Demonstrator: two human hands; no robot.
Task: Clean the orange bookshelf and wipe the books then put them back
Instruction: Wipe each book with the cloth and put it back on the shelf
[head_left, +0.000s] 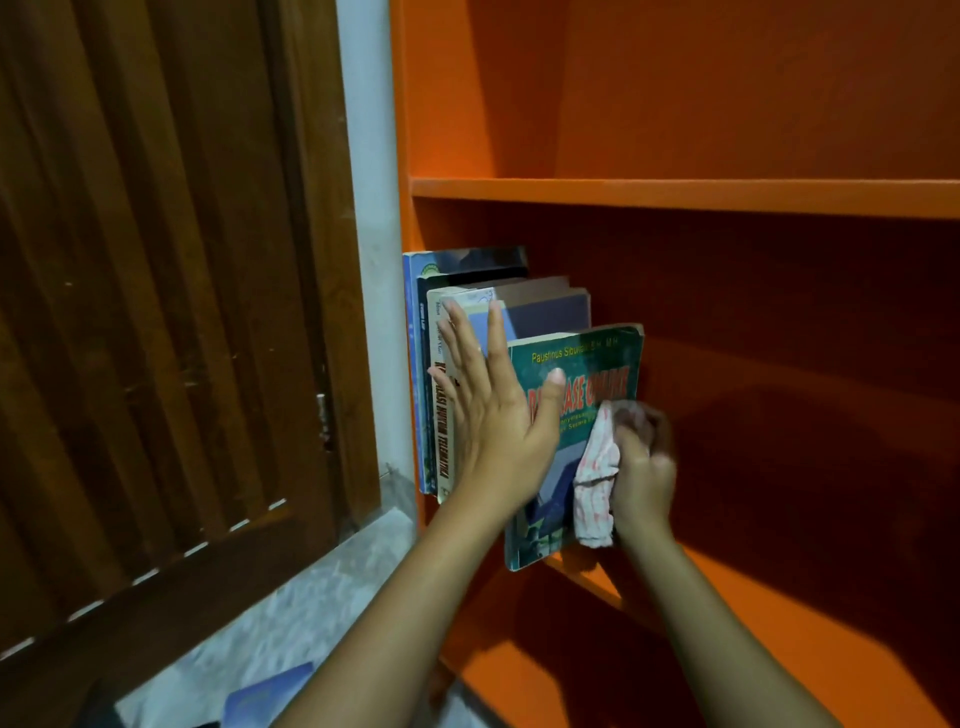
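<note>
- The left hand (493, 410) lies flat with its fingers straight and spread. They press the spines of the row of upright books (441, 332), and the thumb rests on the cover of the worn green paperback book (582, 364).
- The right hand (641, 467) has its fingers curled tight round a bunched white-and-red checked cloth (597, 478). The cloth touches that cover just right of the left thumb.
- The green paperback stands at the row's right end, under both hands, on the middle board of the orange wooden bookshelf (675, 197). Its lower corner pokes past the board's front edge.
- Likely done: several books are back in place, left of and under the left fingers. The boards right of and above the fingers look wiped, though dim light would hide dust.
- Likely left: finish wiping this cover and push the book in. A blue flat item (275, 688), seemingly a book, lies on the floor well below the hands.
</note>
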